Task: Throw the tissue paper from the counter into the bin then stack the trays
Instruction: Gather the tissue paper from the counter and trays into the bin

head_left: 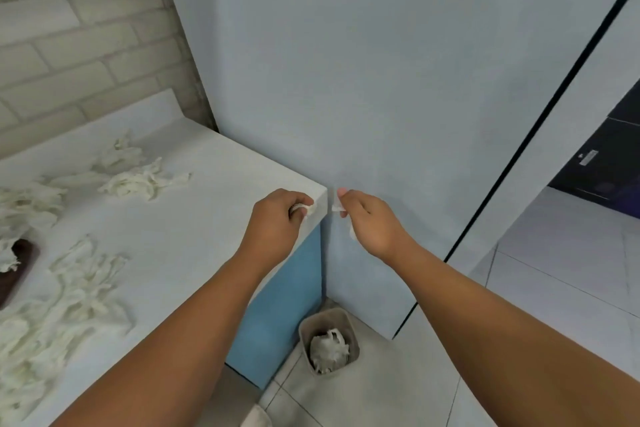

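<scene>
fingers (300,200) (l+r) pinch tissue (309,210), counter edge (319,193); bin (323,315) below

This looks like a kitchen in a home. A smooth white counter (166,239) with a little raised back edge stands against a wall of pale grey brick-shaped tiles (69,45). Below the counter is a light blue cupboard side (277,315). Right beside it rises a tall flat pale blue-grey panel (381,80), maybe a big cupboard or a fridge; which one is hard to tell. The floor (398,388) has big pale square tiles. A small beige plastic bin (355,348) sits on the floor in the corner, with crumpled white paper (329,347) inside. Far to the right is a dark shiny box (609,146) with a small white label.
</scene>
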{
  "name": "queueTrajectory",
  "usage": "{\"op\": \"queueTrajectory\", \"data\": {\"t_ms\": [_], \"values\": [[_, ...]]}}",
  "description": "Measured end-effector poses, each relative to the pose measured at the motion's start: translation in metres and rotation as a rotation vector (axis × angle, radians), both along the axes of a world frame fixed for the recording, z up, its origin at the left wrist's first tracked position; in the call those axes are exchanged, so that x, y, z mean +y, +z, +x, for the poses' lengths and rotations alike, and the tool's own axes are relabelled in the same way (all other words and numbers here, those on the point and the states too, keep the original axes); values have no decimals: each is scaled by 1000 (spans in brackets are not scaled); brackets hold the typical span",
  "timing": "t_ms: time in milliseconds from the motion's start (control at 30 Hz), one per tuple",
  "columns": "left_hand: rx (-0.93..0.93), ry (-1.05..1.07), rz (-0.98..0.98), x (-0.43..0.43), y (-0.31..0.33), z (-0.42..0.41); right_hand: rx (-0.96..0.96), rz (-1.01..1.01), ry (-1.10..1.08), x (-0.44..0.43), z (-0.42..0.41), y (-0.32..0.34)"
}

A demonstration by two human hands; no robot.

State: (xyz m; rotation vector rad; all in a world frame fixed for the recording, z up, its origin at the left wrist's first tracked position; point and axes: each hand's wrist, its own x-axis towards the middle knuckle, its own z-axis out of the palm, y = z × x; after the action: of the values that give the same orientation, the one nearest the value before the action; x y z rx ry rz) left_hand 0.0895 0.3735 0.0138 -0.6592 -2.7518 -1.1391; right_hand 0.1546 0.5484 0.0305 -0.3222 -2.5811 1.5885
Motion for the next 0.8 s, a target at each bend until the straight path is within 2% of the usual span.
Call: {"op": "queueTrajectory", "data": {"t_ms": [67, 200, 400, 567, 700, 800], "values": [[4, -15, 1, 13, -6, 12, -7, -3, -30, 13, 13, -9], [-48, -61, 62, 34, -26, 30, -30, 159, -60, 35, 30, -38], [-159, -112, 92, 54, -82, 42, -164, 74, -95, 49, 55, -98], [-241, -120, 5, 55, -138, 51, -263, 31, -111, 49, 63, -154], [-289, -131, -77, 46, -189, 50, -271, -56, -241, 42, 54, -194], [-321, -150, -146, 37, -238, 43, -299, -18, -322, 36, 43, -234]]}}
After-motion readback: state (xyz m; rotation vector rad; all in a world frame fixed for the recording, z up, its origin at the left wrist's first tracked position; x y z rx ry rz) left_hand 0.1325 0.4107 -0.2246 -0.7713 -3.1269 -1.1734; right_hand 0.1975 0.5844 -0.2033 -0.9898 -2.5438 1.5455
